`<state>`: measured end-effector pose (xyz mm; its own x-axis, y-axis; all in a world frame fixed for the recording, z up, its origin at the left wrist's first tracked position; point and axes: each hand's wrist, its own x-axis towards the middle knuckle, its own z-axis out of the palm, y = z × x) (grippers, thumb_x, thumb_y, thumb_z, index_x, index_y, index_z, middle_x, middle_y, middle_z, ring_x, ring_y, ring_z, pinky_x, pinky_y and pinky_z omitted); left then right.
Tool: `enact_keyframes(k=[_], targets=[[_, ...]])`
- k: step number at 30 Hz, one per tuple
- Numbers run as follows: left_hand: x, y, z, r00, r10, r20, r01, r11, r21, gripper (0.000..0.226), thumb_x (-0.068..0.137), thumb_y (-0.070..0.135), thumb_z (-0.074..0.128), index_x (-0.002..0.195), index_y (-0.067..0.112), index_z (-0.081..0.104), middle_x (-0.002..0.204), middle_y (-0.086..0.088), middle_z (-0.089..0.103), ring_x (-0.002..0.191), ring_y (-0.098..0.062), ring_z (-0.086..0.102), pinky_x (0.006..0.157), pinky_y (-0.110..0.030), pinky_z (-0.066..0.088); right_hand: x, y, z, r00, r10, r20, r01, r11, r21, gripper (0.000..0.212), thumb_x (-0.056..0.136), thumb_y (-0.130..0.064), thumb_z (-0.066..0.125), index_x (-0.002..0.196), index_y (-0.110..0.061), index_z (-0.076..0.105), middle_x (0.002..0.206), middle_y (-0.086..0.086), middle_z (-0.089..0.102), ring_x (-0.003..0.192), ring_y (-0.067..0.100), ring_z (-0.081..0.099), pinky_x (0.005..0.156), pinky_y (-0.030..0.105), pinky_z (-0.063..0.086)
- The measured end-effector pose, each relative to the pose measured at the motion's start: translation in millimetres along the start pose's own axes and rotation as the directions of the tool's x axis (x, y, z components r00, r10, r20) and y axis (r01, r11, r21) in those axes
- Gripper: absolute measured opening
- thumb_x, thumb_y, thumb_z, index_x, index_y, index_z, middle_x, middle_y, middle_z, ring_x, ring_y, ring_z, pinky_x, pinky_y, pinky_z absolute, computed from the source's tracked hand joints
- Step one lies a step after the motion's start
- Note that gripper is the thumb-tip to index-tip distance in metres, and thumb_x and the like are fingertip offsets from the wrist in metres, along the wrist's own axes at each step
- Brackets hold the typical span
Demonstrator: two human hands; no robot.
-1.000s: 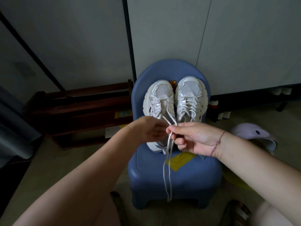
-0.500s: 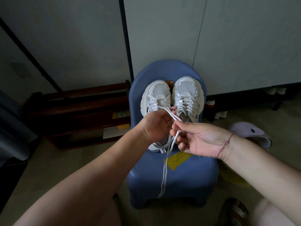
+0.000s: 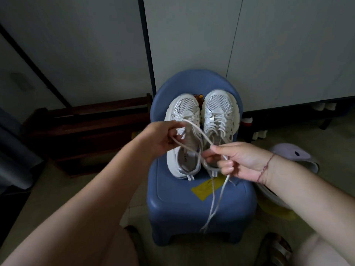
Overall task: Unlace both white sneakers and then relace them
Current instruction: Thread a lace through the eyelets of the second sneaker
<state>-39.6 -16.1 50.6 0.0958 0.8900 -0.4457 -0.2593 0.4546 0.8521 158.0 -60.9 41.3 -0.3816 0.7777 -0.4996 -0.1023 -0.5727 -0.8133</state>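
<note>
Pale cabinet panels and a dark wooden rack (image 3: 86,127) stand behind a blue plastic chair (image 3: 201,204), whose seat carries both white sneakers side by side, toes to the backrest. The laced sneaker (image 3: 221,106) has its crossings intact. The part-unlaced sneaker (image 3: 184,110) beside it shows an open throat, with its lace (image 3: 197,131) drawn out in a loop above it. The left hand (image 3: 163,137) pinches one side of that loop in curled fingers. The right hand (image 3: 242,160) pinches the other side between thumb and forefinger, its remaining fingers closed round the strands, and the loose ends hang past the chair's front edge. The step appears to be drawing the lace out of the eyelets, one row at a time. It would go best with an even pull along the line of each eyelet and both ends kept in hand, so that the shoe does not slide over the yellow tape (image 3: 206,189). Half a second ago the hands nearly touched over the tongue. Now they are well apart, the left hand higher and further out, and the loop is wider.
</note>
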Motion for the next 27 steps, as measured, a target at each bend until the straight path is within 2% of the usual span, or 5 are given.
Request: enact_keyframes(k=[6, 15, 20, 23, 27], targets=[[2.6, 32.3, -45.4, 0.983, 0.079, -0.166, -0.092, 0.993, -0.072, 0.035, 0.105, 0.020, 0.035, 0.077, 0.012, 0.054, 0.035, 0.009, 0.028, 0.030, -0.004, 0.024, 0.044, -0.016, 0.031, -4.5, -13.4, -16.0, 0.996, -0.038, -0.084, 0.014, 0.962, -0.271, 0.030, 0.098, -0.019, 0.045, 0.081, 0.000, 0.060, 0.063, 0.003, 0.042, 0.036, 0.001, 0.026, 0.030, 0.010, 0.017], [29.2, 22.5, -81.1, 0.925, -0.004, -0.380, -0.042, 0.993, -0.113, 0.036, 0.106, 0.021, 0.032, 0.078, 0.011, 0.053, 0.040, 0.006, 0.034, 0.032, -0.006, 0.025, 0.045, -0.017, 0.028, -5.9, -43.0, -62.8, 0.949, 0.017, -0.313, 0.014, 0.995, 0.097, 0.035, 0.101, -0.027, 0.033, 0.070, -0.013, 0.041, 0.041, -0.005, 0.034, 0.024, 0.003, 0.022, 0.024, 0.010, 0.014], [34.7, 18.1, -62.5, 0.722, 0.321, -0.613, -0.066, 0.914, 0.401, 0.025, 0.097, 0.020, 0.050, 0.072, 0.016, 0.053, 0.081, -0.010, 0.054, 0.067, -0.020, 0.049, 0.071, -0.032, 0.040, -3.5, -36.5, -49.9, 0.987, 0.024, -0.157, 0.019, 0.963, 0.270, 0.031, 0.098, -0.025, 0.037, 0.070, -0.014, 0.043, 0.049, -0.004, 0.034, 0.030, 0.004, 0.026, 0.028, 0.014, 0.016], [8.2, 8.4, -9.7, 0.782, 0.543, -0.306, -0.356, 0.792, 0.496, 0.023, 0.097, 0.015, 0.052, 0.075, 0.019, 0.057, 0.080, -0.005, 0.060, 0.077, -0.018, 0.053, 0.072, -0.028, 0.041, -5.7, -40.6, -33.9, 0.993, -0.109, -0.047, 0.119, 0.928, 0.353, 0.009, 0.078, -0.015, 0.056, 0.072, -0.012, 0.050, 0.055, -0.002, 0.041, 0.038, 0.005, 0.034, 0.034, 0.014, 0.027], [-21.7, -29.8, 54.0, 0.935, 0.171, 0.310, -0.236, 0.953, 0.188, 0.026, 0.101, 0.034, 0.044, 0.099, 0.014, 0.061, 0.091, -0.005, 0.064, 0.089, -0.020, 0.061, 0.084, -0.026, 0.047, -2.2, -42.9, -18.3, 0.970, -0.245, 0.002, 0.216, 0.859, 0.464, 0.024, 0.050, -0.011, 0.068, 0.073, -0.009, 0.061, 0.063, 0.001, 0.049, 0.046, 0.008, 0.045, 0.042, 0.016, 0.040]])
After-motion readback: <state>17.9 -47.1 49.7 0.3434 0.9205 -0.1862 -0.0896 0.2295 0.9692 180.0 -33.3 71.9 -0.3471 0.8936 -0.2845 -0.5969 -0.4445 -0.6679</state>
